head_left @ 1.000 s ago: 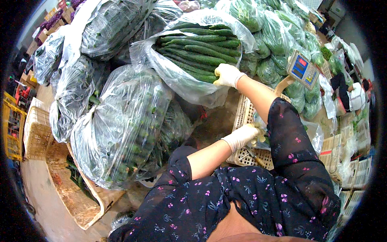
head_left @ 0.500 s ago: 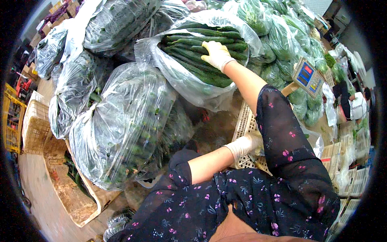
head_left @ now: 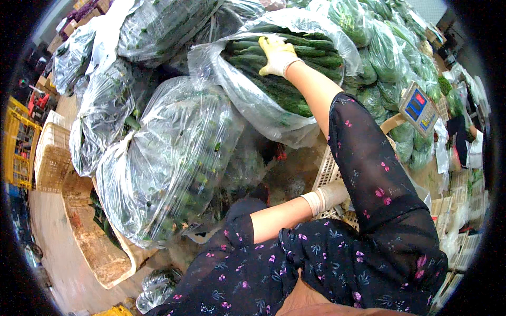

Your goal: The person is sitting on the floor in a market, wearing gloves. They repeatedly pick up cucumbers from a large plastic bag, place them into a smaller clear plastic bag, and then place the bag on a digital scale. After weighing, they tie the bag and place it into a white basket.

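Observation:
My right hand (head_left: 277, 56), in a pale glove, reaches over the long dark green cucumbers (head_left: 315, 59) lying side by side in an open clear plastic bag (head_left: 295, 129). Its fingers are spread on top of them, with none lifted out. My left hand (head_left: 331, 196), gloved too, is at a cream plastic crate (head_left: 328, 167) close to my body. The right sleeve covers its fingers, so what it may hold is hidden.
A tied clear bag of green vegetables (head_left: 168, 163) bulges at centre left, with more bags (head_left: 163, 31) behind. A scale display (head_left: 419, 108) stands at right. An empty-looking stained crate (head_left: 95, 242) lies at lower left. Another person (head_left: 458, 139) is at far right.
My right hand has slid leftward and away from me across the cucumbers, its fingers spreading wider. My left hand stays at the crate. The whole view has shifted slightly.

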Action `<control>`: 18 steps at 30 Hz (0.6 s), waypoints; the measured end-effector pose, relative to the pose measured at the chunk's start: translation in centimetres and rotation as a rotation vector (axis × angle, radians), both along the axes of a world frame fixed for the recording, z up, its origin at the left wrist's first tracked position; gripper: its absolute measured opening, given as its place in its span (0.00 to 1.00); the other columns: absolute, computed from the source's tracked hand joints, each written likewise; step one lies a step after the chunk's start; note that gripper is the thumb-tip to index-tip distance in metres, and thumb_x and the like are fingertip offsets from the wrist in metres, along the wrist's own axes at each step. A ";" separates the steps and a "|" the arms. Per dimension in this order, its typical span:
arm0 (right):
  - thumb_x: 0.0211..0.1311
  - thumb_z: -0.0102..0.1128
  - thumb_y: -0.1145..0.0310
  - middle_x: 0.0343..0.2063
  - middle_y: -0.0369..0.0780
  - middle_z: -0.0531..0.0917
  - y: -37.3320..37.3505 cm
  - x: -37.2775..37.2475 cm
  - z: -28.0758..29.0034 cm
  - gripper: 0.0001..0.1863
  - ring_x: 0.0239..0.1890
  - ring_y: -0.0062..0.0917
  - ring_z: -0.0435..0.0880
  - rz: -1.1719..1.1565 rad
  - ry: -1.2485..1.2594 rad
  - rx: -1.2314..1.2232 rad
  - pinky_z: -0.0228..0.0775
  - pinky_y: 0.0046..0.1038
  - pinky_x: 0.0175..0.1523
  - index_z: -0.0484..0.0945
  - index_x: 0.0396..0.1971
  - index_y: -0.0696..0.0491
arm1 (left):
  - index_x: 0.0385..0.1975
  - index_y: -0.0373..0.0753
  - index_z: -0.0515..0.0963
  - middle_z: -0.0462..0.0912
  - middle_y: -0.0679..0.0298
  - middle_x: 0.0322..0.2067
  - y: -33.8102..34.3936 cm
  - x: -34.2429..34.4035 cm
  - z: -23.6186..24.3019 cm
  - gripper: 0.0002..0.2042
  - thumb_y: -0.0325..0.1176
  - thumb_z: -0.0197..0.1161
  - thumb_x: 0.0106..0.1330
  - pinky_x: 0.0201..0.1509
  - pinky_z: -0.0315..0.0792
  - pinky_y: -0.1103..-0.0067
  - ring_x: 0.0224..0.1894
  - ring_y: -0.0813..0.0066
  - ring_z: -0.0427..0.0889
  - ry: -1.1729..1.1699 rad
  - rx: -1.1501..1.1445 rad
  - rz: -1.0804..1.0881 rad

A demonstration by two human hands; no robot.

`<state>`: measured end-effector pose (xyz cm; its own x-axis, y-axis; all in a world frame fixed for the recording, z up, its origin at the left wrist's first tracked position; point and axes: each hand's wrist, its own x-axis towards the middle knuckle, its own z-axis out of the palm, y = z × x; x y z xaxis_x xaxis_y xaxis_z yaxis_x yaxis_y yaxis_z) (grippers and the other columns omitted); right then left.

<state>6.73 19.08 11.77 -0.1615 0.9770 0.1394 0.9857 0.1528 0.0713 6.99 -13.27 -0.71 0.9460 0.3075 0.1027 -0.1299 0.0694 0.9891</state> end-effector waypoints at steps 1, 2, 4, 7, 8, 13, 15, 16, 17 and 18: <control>0.36 0.76 0.47 0.63 0.47 0.66 -0.1 -0.1 -0.2 0.57 0.66 0.40 0.65 -0.013 -0.014 0.033 0.62 0.44 0.62 0.56 0.68 0.47 | 0.68 0.43 0.60 0.61 0.61 0.68 0.5 -0.7 1.0 0.23 0.37 0.46 0.74 0.73 0.48 0.72 0.67 0.66 0.60 0.069 -0.035 -0.079; 0.36 0.76 0.47 0.63 0.46 0.67 -0.2 -0.3 0.3 0.57 0.66 0.40 0.65 -0.055 -0.030 -0.009 0.62 0.45 0.61 0.56 0.68 0.46 | 0.68 0.43 0.60 0.62 0.61 0.68 0.7 -1.1 2.3 0.23 0.37 0.46 0.74 0.73 0.48 0.72 0.67 0.66 0.60 0.093 -0.012 -0.086; 0.34 0.77 0.46 0.60 0.46 0.70 0.5 -0.5 1.8 0.58 0.64 0.40 0.67 -0.116 -0.062 -0.099 0.66 0.44 0.59 0.55 0.68 0.46 | 0.68 0.43 0.60 0.61 0.61 0.68 0.7 -1.1 2.6 0.23 0.37 0.46 0.74 0.74 0.48 0.72 0.68 0.65 0.60 0.044 -0.002 -0.095; 0.34 0.75 0.48 0.55 0.47 0.75 1.1 -0.9 3.1 0.45 0.58 0.41 0.73 -0.083 -0.176 -0.216 0.69 0.42 0.57 0.72 0.58 0.48 | 0.66 0.41 0.63 0.63 0.57 0.66 0.6 -1.2 2.4 0.24 0.36 0.50 0.71 0.72 0.52 0.71 0.67 0.60 0.62 -0.104 0.068 -0.028; 0.34 0.73 0.49 0.55 0.47 0.75 0.9 -1.1 3.1 0.40 0.58 0.41 0.74 -0.088 -0.153 -0.176 0.69 0.42 0.57 0.76 0.53 0.48 | 0.64 0.39 0.66 0.67 0.54 0.64 0.7 -2.2 3.1 0.23 0.36 0.52 0.69 0.71 0.55 0.70 0.66 0.57 0.65 -0.108 0.163 0.043; 0.41 0.69 0.55 0.57 0.47 0.74 0.7 -0.8 1.6 0.42 0.61 0.41 0.71 -0.180 0.044 -0.198 0.63 0.47 0.62 0.67 0.62 0.46 | 0.61 0.37 0.69 0.70 0.49 0.62 0.4 -0.3 1.4 0.23 0.37 0.55 0.66 0.69 0.59 0.71 0.65 0.55 0.67 -0.096 0.424 0.177; 0.45 0.66 0.57 0.58 0.47 0.73 0.8 -0.5 1.2 0.39 0.62 0.40 0.71 -0.171 0.070 -0.188 0.62 0.47 0.62 0.66 0.63 0.46 | 0.60 0.37 0.70 0.72 0.50 0.60 0.5 -0.3 1.7 0.24 0.39 0.57 0.64 0.68 0.60 0.71 0.63 0.56 0.69 -0.097 0.082 0.082; 0.49 0.61 0.61 0.57 0.47 0.74 0.1 -0.6 1.2 0.36 0.62 0.41 0.71 -0.168 0.072 -0.141 0.63 0.46 0.62 0.66 0.62 0.46 | 0.59 0.37 0.71 0.72 0.51 0.60 0.2 -0.9 2.2 0.24 0.39 0.58 0.64 0.68 0.60 0.71 0.62 0.56 0.69 -0.071 -0.055 0.071; 0.50 0.59 0.62 0.56 0.48 0.75 -0.3 -0.4 1.2 0.35 0.60 0.41 0.73 -0.144 0.079 -0.123 0.63 0.46 0.62 0.66 0.62 0.47 | 0.58 0.37 0.72 0.73 0.51 0.59 0.0 -0.6 2.1 0.23 0.39 0.58 0.64 0.67 0.61 0.72 0.61 0.57 0.70 -0.049 -0.059 0.069; 0.50 0.59 0.62 0.55 0.48 0.75 -0.5 -0.4 1.4 0.34 0.59 0.41 0.74 -0.122 0.105 -0.094 0.64 0.46 0.61 0.67 0.62 0.47 | 0.57 0.37 0.73 0.74 0.52 0.58 0.0 -0.4 2.1 0.23 0.39 0.58 0.64 0.66 0.62 0.72 0.60 0.58 0.71 -0.028 -0.058 0.068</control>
<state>6.37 18.53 13.16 -0.0308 0.9979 0.0565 0.9986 0.0332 -0.0420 6.56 -13.31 1.37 0.9199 0.3769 0.1086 -0.1634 0.1165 0.9796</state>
